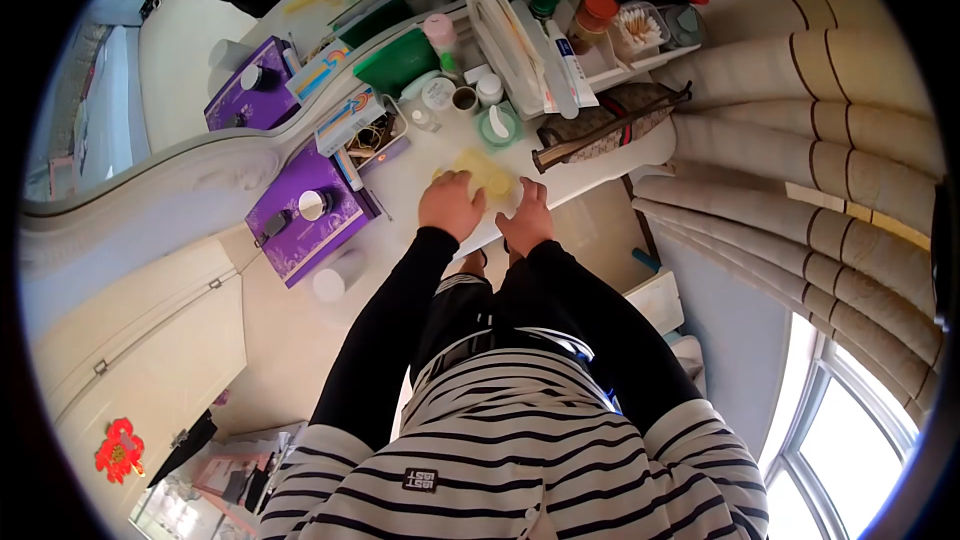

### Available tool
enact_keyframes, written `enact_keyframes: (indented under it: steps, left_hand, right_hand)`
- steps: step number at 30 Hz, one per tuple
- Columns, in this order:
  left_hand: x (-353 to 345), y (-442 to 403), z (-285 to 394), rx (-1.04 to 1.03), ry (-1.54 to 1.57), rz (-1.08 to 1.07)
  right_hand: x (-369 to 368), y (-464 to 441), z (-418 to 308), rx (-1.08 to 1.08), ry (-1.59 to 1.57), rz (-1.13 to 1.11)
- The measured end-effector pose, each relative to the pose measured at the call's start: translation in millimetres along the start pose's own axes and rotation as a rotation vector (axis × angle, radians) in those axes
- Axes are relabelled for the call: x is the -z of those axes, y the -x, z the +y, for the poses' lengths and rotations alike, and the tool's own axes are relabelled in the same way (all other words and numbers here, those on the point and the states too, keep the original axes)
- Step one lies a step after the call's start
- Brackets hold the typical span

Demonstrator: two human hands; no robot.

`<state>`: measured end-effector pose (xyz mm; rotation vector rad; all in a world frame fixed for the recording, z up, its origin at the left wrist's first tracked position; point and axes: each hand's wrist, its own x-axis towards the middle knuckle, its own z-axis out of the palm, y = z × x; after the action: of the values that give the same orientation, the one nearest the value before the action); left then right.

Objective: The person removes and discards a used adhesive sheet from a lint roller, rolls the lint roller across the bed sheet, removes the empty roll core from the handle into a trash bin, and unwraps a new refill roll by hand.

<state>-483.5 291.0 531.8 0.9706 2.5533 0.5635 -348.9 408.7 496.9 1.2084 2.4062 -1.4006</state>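
Note:
A thin, see-through yellow sheet lies on the white dressing table, with a faint round shape showing on it. What it is made of, I cannot tell. My left hand is at its left edge, the fingers bent over it and the thumb toward the sheet's near side. Just right of the sheet is my right hand, thumb and fingers apart, with nothing visible between them. Behind the sheet stands a green round jar with a white top.
A purple box lies at the left, a white jar on it. A patterned pouch and a white organizer of bottles fill the right side. The mirror runs along the back. Below the tabletop, an open drawer sticks out.

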Motion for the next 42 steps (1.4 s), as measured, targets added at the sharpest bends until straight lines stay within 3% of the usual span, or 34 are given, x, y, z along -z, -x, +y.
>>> enact_keyframes:
  steps: [7,11,14,17,20,26,32,35,42]
  left_hand:
    - [-12,31,-11,0.053,0.031,-0.186]
    - [-35,24,-13,0.058,-0.034,-0.256]
    - [-48,26,-21,-0.043,-0.009,-0.078]
    - [-56,30,-35,-0.053,-0.004,-0.085]
    - [-41,28,-29,0.025,-0.029,-0.280]
    - [-34,31,-27,0.074,0.023,-0.305]
    - [-26,31,-10,0.302,-0.019,-0.106]
    - [-24,25,-8,0.127,0.109,0.099]
    - [-19,-15,-2,0.048,-0.074,-0.053]
  right_hand:
    - [-29,8,11,-0.191,-0.115,0.111]
    - [-50,4,24,-0.225,-0.343,-0.043]
    - [-73,-7,41,-0.185,-0.421,-0.131]
    - [-61,-3,20,-0.305,-0.684,-0.242]
    - [-63,-2,20,-0.395,-0.800,-0.285]
    - [-95,0,48,-0.296,-0.801,-0.158]
    - [-88,6,41,-0.363,-0.680,-0.198]
    - [-78,9,34,-0.370,-0.661,-0.210]
    - [-38,21,0,-0.261,-0.181,-0.105]
